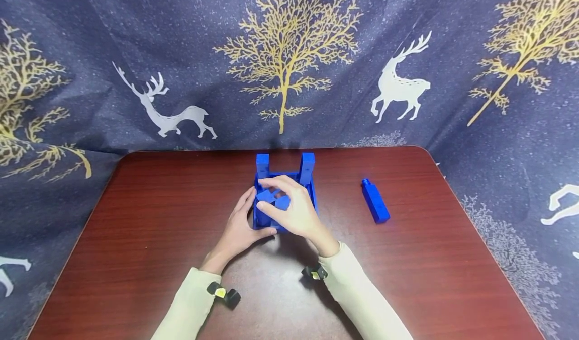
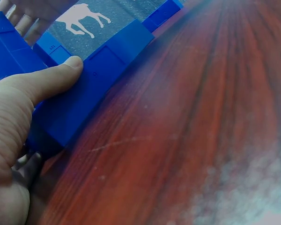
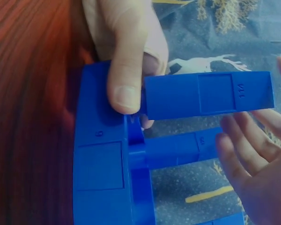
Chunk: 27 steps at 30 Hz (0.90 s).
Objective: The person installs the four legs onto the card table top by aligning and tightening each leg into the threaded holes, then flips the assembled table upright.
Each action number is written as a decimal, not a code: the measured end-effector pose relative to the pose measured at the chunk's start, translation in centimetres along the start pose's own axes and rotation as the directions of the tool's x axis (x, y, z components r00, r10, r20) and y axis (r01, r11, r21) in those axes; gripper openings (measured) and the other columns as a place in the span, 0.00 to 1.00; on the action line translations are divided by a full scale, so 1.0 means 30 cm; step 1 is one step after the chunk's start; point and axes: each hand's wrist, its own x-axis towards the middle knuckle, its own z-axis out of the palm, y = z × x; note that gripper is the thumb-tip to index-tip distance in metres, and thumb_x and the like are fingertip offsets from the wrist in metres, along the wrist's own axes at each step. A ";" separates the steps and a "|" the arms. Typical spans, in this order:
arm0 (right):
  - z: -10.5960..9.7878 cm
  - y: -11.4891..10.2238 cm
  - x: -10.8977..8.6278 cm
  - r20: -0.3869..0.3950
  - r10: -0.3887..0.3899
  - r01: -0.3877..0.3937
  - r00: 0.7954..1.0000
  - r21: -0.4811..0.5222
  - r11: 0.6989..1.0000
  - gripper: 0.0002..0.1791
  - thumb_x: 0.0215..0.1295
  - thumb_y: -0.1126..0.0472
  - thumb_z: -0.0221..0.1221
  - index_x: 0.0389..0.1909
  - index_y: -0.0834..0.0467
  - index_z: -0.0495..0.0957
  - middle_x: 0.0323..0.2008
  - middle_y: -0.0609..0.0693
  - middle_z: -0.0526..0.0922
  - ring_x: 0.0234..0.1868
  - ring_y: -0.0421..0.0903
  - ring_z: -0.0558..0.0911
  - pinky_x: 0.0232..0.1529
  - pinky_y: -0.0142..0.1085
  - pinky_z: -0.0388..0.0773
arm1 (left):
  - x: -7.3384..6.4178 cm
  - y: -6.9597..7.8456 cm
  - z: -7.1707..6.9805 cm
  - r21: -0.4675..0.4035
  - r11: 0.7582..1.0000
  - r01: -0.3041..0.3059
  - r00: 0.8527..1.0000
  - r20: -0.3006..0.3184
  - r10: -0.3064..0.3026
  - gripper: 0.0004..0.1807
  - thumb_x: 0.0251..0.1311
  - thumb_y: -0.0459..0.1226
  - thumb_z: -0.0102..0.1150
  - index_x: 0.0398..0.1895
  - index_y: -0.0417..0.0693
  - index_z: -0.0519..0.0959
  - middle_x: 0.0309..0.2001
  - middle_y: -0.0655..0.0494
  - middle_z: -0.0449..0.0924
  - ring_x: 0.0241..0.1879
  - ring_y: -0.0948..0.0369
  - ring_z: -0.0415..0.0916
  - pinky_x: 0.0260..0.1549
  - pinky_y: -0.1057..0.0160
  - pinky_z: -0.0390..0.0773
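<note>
My left hand (image 1: 237, 229) grips the near left corner of a blue plastic base frame (image 3: 98, 201), its thumb on the front wall and fingers along the left side. At that corner stands a square blue post (image 3: 178, 96), upright in the frame. My right hand (image 1: 298, 211) is curved loosely around the top of this post. In the right wrist view its fingers (image 3: 246, 140) lie beside the post, while the thumb tip stays apart from it. Two more blue posts, a left one (image 1: 263, 165) and a right one (image 1: 307, 166), rise from the frame's back corners.
A loose blue post (image 1: 375, 201) with a threaded end lies on the right of the brown wooden table (image 1: 172, 219). Behind the table hangs a dark cloth (image 1: 190, 68) printed with deer and trees.
</note>
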 end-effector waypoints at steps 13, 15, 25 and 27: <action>0.015 -0.004 -0.002 -0.069 0.017 -0.024 0.997 -0.115 0.993 0.17 0.62 0.55 0.81 0.48 0.56 0.93 0.44 0.48 0.93 0.44 0.46 0.88 0.49 0.45 0.88 | 0.002 -0.002 0.003 0.004 1.000 -0.022 1.000 -0.011 0.022 0.70 0.50 0.49 0.91 0.88 0.33 0.55 0.88 0.41 0.55 0.85 0.38 0.58 0.80 0.32 0.62; 0.020 -0.008 -0.005 -0.089 0.015 -0.028 0.996 -0.140 0.990 0.17 0.61 0.53 0.82 0.45 0.56 0.92 0.42 0.47 0.92 0.41 0.47 0.88 0.45 0.43 0.88 | 0.003 -0.002 0.003 0.003 1.000 -0.023 1.000 -0.010 0.023 0.70 0.50 0.49 0.91 0.88 0.33 0.56 0.88 0.42 0.55 0.84 0.38 0.58 0.79 0.32 0.63; 0.027 -0.018 -0.009 -0.114 0.016 -0.037 0.993 -0.179 0.983 0.20 0.60 0.50 0.83 0.46 0.55 0.91 0.43 0.49 0.92 0.40 0.51 0.90 0.43 0.42 0.88 | 0.001 -0.006 0.001 0.005 1.000 -0.017 1.000 -0.003 0.017 0.70 0.49 0.51 0.91 0.88 0.34 0.56 0.88 0.42 0.55 0.84 0.38 0.58 0.79 0.31 0.63; 0.019 -0.012 -0.008 -0.092 0.002 -0.017 0.996 -0.164 0.986 0.21 0.63 0.50 0.80 0.52 0.56 0.90 0.45 0.50 0.92 0.43 0.50 0.90 0.48 0.46 0.88 | 0.003 -0.006 0.003 0.006 1.000 -0.019 1.000 -0.003 0.019 0.70 0.49 0.50 0.91 0.88 0.34 0.56 0.88 0.42 0.55 0.84 0.38 0.58 0.79 0.31 0.62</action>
